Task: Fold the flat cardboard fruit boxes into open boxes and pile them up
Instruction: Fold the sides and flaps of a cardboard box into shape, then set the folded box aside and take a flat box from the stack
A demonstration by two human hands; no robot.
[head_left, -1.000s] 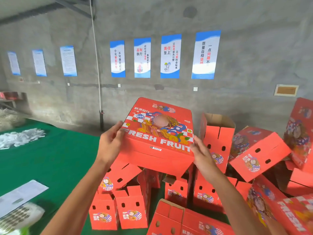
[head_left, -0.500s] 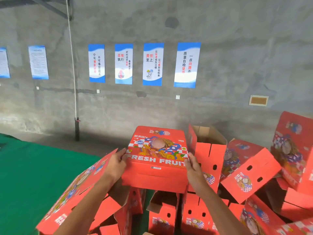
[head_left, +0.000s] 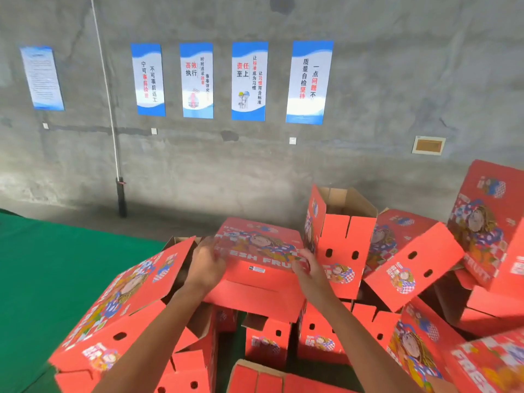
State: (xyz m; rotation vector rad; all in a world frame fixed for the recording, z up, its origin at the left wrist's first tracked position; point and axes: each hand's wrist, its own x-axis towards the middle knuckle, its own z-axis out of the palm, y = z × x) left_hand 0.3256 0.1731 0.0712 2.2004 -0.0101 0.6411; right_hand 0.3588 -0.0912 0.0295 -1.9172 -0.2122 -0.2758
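The folded box [head_left: 256, 260] sits printed face up on top of the pile [head_left: 283, 336] of red boxes, with both hands on its near corners. The left hand [head_left: 205, 266] is against the box's left side, the right hand [head_left: 307, 268] against its right side. Motion blur hides the fingers, so I cannot tell whether either hand grips the cardboard or only presses flat against it. Holding it from both sides is, in my judgement, a way to keep a light, hollow box square while it is seated.

Directly right of the box, touching or nearly so, an upright box [head_left: 338, 239] stands with its open end up (brown inside showing). It probably serves as a stop to set the box against. Left of the box, a tilted box [head_left: 122, 304] leans toward the green mat [head_left: 42, 273], its flap close to the left wrist. Further right of the box, more boxes lie tipped at odd angles, well apart from the hands.

Behind the box is a concrete wall [head_left: 397, 80] bearing blue posters [head_left: 249, 80]. The placing step appears near its end. The risk is an uneven bed beneath.
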